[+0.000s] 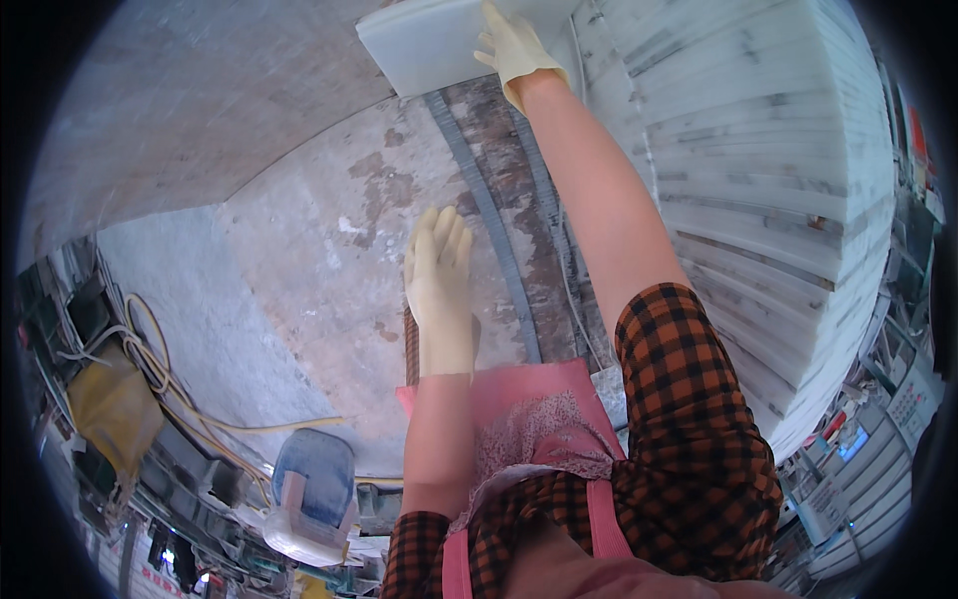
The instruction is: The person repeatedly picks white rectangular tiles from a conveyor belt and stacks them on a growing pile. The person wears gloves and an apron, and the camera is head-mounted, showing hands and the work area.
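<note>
My right hand (517, 52), in a cream rubber glove, reaches far ahead with its fingers spread over a smooth white slab (424, 48). The slab's near edge faces me, and its far part leaves the picture. In a matching glove, my left hand (440, 280) is held lower, in front of my pink apron (544, 409). Its fingers are stretched out side by side, and nothing shows in them. Partly hidden behind the left wrist is a brown ribbed thing that I cannot make out. Two grey strips (486, 205) run from under the slab toward me.
A tall stack of white slabs (738, 190) rises along the right. The stained, peeling surface (299, 260) spreads ahead and left. At lower left are yellowish hoses (170, 384), a yellow cloth-like sheet (115, 409) and a blue-and-white plastic container (314, 474).
</note>
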